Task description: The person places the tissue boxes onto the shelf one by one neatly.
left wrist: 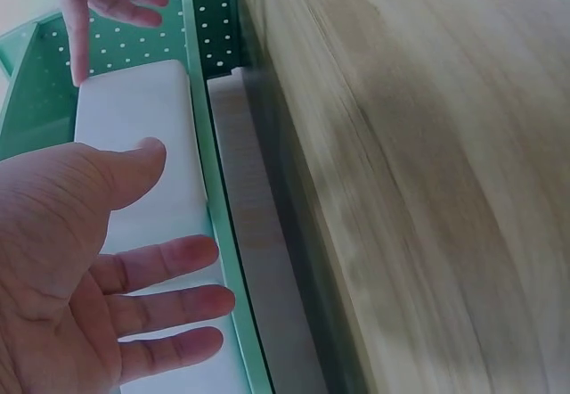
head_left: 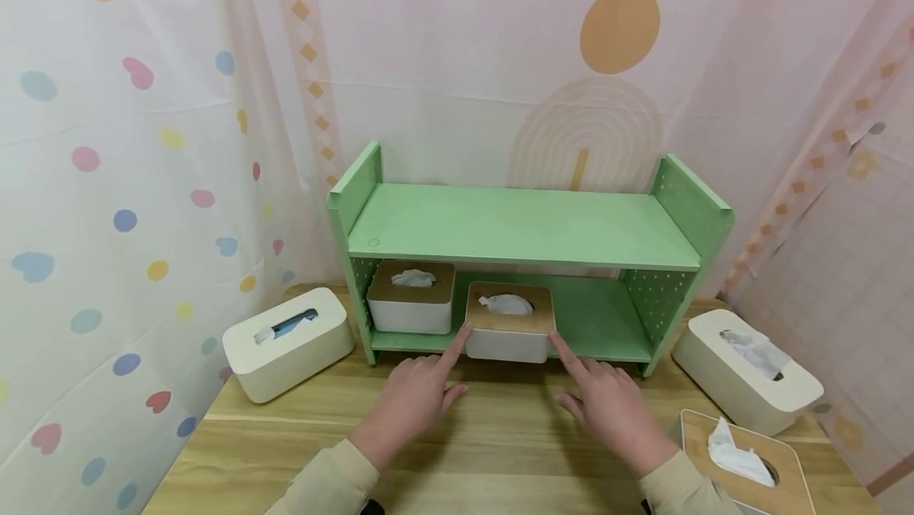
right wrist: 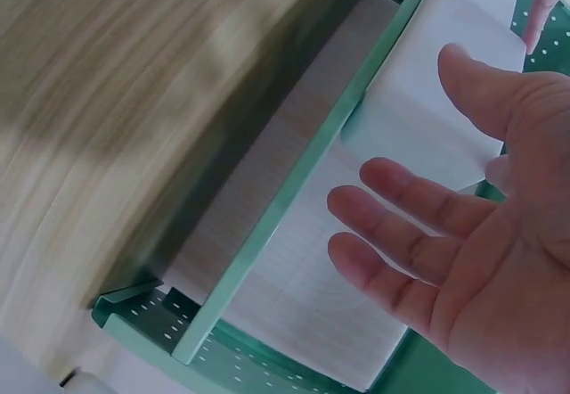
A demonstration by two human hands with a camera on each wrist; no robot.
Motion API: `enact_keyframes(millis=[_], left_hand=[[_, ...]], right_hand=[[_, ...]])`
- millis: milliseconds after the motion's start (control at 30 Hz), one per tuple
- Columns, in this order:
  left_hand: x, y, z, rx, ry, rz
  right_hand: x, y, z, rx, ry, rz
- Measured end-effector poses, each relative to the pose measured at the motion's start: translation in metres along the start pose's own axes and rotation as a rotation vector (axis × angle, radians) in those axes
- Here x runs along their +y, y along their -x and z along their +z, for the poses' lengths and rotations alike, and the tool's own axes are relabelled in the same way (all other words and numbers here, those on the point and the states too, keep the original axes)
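A tissue box (head_left: 508,345) with a white body and wooden lid sits on the lower level of a green shelf (head_left: 524,221), its front at the shelf's edge. The index finger of my left hand (head_left: 416,394) points straight to its left front corner. On the other side, my right hand (head_left: 607,404) has its index fingertip at the right front corner. The remaining fingers of both hands are relaxed and hold nothing. In the wrist views, thumbs and fingers spread beside the white box (left wrist: 142,104). A similar tissue box (head_left: 410,315) stands to its left on the same level.
A cream tissue box (head_left: 289,344) lies left of the shelf on the wooden table (head_left: 493,451). Another cream box (head_left: 746,372) stands to the right, with a wooden-lidded box (head_left: 774,471) in front of it. Patterned curtains (head_left: 457,63) hang behind.
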State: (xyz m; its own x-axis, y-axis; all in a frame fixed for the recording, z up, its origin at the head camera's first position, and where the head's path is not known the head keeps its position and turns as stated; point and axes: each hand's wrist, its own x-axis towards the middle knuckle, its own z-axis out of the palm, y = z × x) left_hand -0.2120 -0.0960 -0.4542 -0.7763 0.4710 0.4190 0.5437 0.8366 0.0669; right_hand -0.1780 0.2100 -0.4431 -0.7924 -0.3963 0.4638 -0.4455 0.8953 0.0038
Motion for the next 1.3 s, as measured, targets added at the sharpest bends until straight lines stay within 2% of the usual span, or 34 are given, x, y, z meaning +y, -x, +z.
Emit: enact_keyframes(millis=[233, 433, 567, 700, 867, 1100, 1200, 1300], left_hand=[[-0.001, -0.007, 0.001, -0.052, 0.066, -0.039], [-0.005, -0.014, 0.004, -0.123, 0.144, -0.104], [-0.006, -0.021, 0.006, -0.196, 0.172, -0.147], [-0.004, -0.028, 0.005, -0.245, 0.222, -0.194], [-0.001, -0.033, 0.004, -0.259, 0.286, -0.206], [0.001, -0.032, 0.001, -0.259, 0.266, -0.208], [0.003, -0.029, 0.0, -0.256, 0.267, -0.191], [0.007, -0.025, -0.001, -0.234, 0.316, -0.175]], right_hand=[[0.001, -0.008, -0.001, -0.036, -0.054, 0.035], [0.004, -0.018, 0.001, -0.144, -0.141, 0.124], [0.004, -0.025, 0.004, -0.227, -0.194, 0.192], [0.006, -0.033, 0.008, -0.252, -0.242, 0.264], [0.009, -0.038, 0.012, -0.242, -0.272, 0.298], [0.009, -0.04, 0.012, -0.267, -0.285, 0.296], [0.006, -0.036, 0.009, -0.275, -0.29, 0.28], [0.001, -0.024, -0.004, -0.259, -0.299, 0.244]])
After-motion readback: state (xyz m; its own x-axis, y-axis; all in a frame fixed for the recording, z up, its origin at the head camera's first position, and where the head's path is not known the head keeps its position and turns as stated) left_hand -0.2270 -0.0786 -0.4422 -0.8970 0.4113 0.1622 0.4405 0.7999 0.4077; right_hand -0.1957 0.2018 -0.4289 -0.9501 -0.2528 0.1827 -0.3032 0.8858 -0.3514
